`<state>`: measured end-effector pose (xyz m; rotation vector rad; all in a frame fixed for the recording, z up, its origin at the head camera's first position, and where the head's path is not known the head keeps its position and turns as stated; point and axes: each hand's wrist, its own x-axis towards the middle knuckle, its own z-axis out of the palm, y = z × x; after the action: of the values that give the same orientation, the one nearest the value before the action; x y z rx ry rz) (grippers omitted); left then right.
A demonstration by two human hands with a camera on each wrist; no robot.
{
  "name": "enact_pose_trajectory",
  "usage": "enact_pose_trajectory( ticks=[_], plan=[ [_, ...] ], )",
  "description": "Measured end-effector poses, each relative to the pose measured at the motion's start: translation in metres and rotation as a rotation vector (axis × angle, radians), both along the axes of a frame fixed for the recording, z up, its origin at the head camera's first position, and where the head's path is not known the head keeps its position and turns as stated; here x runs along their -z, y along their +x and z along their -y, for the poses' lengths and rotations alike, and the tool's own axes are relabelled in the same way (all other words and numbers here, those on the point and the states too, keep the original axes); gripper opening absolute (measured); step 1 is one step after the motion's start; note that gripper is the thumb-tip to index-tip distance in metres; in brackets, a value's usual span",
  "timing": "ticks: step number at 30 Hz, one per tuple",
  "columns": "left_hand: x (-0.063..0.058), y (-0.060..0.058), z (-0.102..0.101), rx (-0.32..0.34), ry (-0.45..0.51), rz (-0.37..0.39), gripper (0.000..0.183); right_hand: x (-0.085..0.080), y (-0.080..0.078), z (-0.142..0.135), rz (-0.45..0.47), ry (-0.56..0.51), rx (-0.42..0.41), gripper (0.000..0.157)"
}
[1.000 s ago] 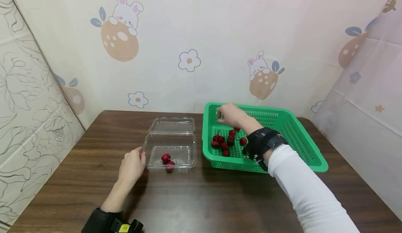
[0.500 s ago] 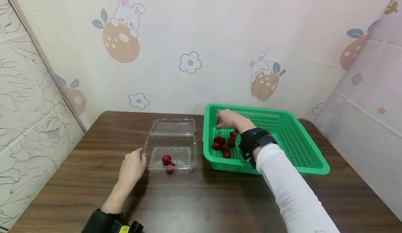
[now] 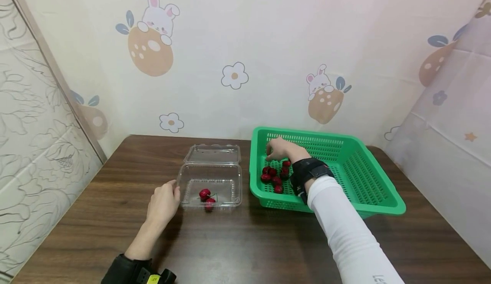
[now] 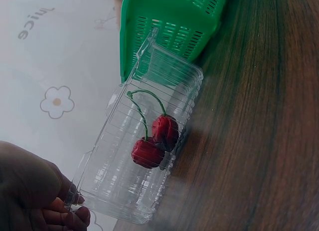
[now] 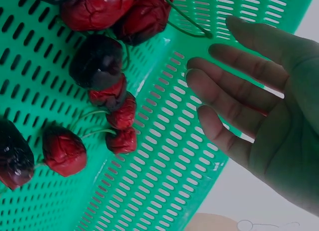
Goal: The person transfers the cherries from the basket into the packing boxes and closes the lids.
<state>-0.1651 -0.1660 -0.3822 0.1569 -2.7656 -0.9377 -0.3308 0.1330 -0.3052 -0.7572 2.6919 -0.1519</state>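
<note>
A clear plastic clamshell box (image 3: 230,175) stands on the table with its lid folded back. Inside lies a pair of red cherries (image 4: 148,152) joined by green stems. My left hand (image 3: 163,203) pinches the box's left rim between thumb and fingers. Over the left part of a green basket (image 3: 368,182), my right hand (image 3: 281,148) hovers with spread, slightly bent fingers and nothing in its grasp. Below it several dark red cherries (image 3: 277,181) lie on the basket floor. In the right wrist view, one green stem (image 5: 192,31) ends close to the thumb and index tips, apart from them.
The brown wooden table (image 3: 230,245) carries both containers, with a gap between box and basket. A patterned wall cloth (image 3: 238,101) rises right behind the table. The basket's raised, slotted walls surround the cherries.
My right hand has lowered slightly toward the cherries, and its forearm has swung left. The left hand keeps its hold on the box. The head view has shifted a little.
</note>
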Motion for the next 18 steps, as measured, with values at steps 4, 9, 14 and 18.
enact_pose_trajectory(
  ticks=[4, 9, 14, 18],
  plan=[
    [0.0, 0.0, 0.0, -0.014, -0.005, 0.001, 0.034, 0.005, 0.0, 0.0, 0.046, -0.018, 0.023, 0.032],
    [0.0, 0.0, 0.0, -0.024, -0.009, 0.002, 0.034, 0.008, 0.002, 0.001, 0.063, -0.026, 0.034, 0.031],
    [0.001, -0.001, -0.001, -0.029, -0.014, -0.004, 0.033, 0.01, 0.003, 0.002, 0.096, -0.037, 0.052, 0.03],
    [0.001, -0.001, -0.001, -0.023, -0.011, -0.006, 0.033, 0.013, 0.003, 0.003, 0.095, -0.038, 0.032, 0.026]
  ],
)
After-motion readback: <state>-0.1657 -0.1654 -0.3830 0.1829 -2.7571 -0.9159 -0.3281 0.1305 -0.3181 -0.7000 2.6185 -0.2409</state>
